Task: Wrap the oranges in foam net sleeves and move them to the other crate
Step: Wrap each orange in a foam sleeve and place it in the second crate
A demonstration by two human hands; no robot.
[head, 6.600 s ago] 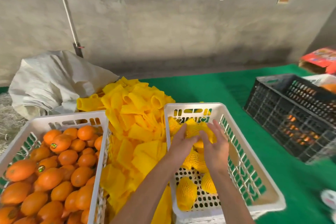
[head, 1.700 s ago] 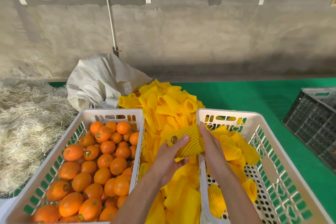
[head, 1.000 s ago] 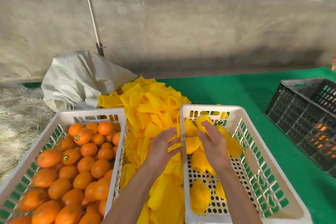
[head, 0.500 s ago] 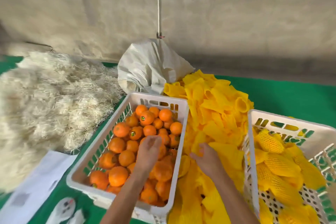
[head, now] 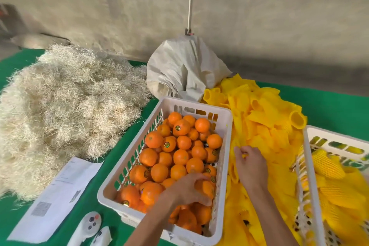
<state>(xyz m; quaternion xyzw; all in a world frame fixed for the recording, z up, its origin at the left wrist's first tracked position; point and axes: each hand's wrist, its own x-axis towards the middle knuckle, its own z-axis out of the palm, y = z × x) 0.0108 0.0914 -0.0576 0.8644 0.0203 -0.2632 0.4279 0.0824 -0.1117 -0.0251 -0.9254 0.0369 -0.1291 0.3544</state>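
Observation:
A white crate [head: 195, 106] in the middle holds many bare oranges [head: 180, 156]. My left hand [head: 188, 189] reaches into its near right corner and curls round one orange [head: 205, 186]. To the right of that crate lies a heap of yellow foam net sleeves [head: 265, 126]. My right hand [head: 250, 166] is on this heap, its fingers pinching a sleeve [head: 242, 155]. A second white crate [head: 307, 146] at the right edge contains oranges wrapped in yellow sleeves [head: 327, 166].
A big pile of pale straw-like fibre [head: 65, 110] fills the left. A white sack [head: 183, 70] leans against the wall behind the crates. A printed sheet [head: 60, 195] and a white controller [head: 87, 225] lie on the green mat near the front left.
The view swung left from the right crate to the orange crate. My left hand went from the wrapped fruit into the bare oranges and gripped one; my right hand moved onto the sleeve heap.

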